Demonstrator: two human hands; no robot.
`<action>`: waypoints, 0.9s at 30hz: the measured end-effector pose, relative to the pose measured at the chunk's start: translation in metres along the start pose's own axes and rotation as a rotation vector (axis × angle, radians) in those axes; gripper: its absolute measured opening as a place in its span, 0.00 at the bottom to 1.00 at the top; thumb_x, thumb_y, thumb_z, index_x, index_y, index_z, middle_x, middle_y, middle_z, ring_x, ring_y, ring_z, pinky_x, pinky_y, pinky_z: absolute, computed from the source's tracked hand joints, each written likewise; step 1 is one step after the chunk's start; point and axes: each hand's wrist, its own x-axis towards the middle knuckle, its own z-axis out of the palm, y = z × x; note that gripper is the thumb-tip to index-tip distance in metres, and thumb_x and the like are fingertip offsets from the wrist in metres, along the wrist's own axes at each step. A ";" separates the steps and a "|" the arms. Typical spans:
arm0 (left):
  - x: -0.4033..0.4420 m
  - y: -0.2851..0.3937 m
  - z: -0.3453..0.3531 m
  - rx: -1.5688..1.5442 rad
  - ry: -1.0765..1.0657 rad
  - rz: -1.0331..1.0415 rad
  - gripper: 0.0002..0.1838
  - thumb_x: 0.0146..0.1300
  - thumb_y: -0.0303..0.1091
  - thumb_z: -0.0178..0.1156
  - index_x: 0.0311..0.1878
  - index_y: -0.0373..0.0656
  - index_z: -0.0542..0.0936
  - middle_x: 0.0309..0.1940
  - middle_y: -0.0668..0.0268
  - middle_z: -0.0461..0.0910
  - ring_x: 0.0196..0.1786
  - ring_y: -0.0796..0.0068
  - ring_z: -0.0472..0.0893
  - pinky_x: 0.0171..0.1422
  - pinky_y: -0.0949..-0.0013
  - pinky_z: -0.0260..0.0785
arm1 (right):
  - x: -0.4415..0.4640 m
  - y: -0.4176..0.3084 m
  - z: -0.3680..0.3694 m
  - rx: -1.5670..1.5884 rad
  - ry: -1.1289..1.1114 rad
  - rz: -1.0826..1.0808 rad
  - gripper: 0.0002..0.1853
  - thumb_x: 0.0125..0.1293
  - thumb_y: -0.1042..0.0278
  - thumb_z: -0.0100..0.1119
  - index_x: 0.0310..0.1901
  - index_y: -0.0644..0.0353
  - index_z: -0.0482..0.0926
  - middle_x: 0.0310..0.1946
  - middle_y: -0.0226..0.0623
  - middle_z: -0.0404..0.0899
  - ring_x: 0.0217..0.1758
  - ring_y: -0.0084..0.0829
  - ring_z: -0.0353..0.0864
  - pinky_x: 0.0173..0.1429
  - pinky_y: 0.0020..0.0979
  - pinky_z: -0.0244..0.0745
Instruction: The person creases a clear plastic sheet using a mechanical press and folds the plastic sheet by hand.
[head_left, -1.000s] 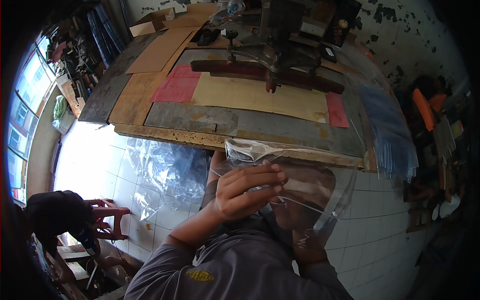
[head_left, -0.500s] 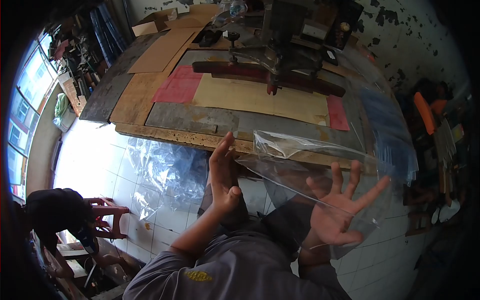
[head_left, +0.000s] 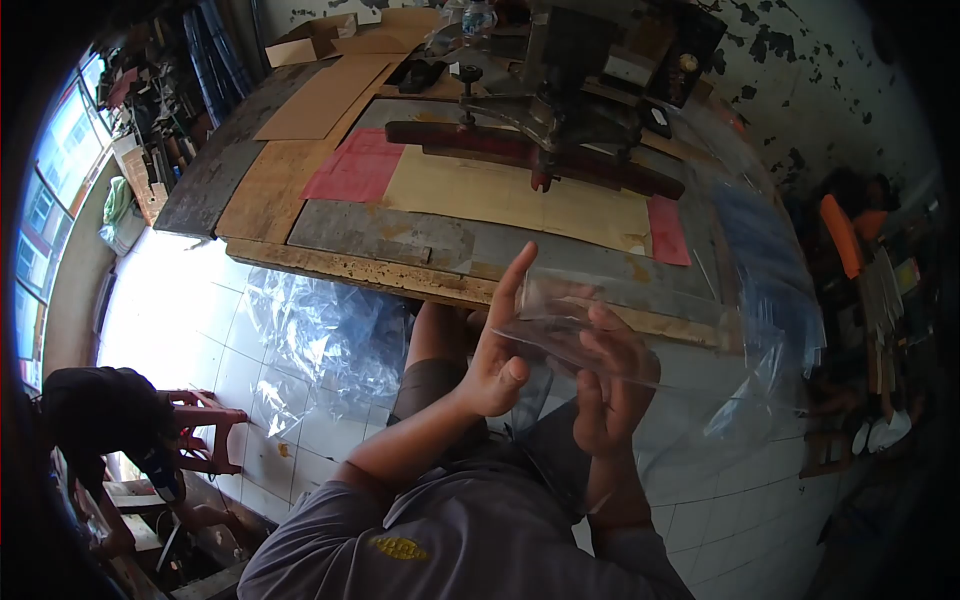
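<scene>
- Daylight enters through the window (head_left: 50, 235) at far left.
- The floor (head_left: 165, 305) near it is washed out to white.
- The press (head_left: 570, 85) and the room's right side are dim.
- Glare flecks the crumpled plastic (head_left: 330, 340) and streaks the clear sheet (head_left: 700, 390).
- The lens bends the table (head_left: 385, 232); corners fade to black.

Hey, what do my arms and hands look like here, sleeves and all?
Your left hand and right hand are ungloved, with no rings or watch that I can make out. The left sleeve and right sleeve are short, grey and loose, leaving the forearms bare. They belong to a grey shirt with a yellow emblem, too small to read.
</scene>
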 end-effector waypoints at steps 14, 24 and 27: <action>0.010 0.000 -0.020 0.066 -0.026 0.090 0.55 0.76 0.77 0.42 0.88 0.41 0.45 0.70 0.42 0.74 0.70 0.52 0.80 0.75 0.49 0.71 | 0.011 0.003 0.012 0.361 -0.074 -0.039 0.43 0.76 0.35 0.61 0.76 0.68 0.70 0.76 0.56 0.70 0.77 0.53 0.74 0.79 0.51 0.68; 0.019 0.005 -0.027 0.214 -0.075 0.099 0.73 0.59 0.89 0.53 0.89 0.40 0.40 0.75 0.43 0.69 0.66 0.55 0.80 0.70 0.55 0.73 | 0.014 0.002 0.025 0.158 -0.318 -0.169 0.44 0.80 0.33 0.49 0.78 0.68 0.68 0.83 0.62 0.55 0.86 0.59 0.55 0.86 0.56 0.51; 0.022 0.002 -0.023 0.327 -0.028 0.188 0.69 0.62 0.86 0.51 0.89 0.43 0.42 0.82 0.43 0.61 0.75 0.49 0.74 0.70 0.53 0.72 | 0.015 0.000 0.034 0.284 -0.331 -0.159 0.46 0.80 0.31 0.45 0.82 0.67 0.60 0.86 0.66 0.43 0.90 0.64 0.41 0.87 0.60 0.40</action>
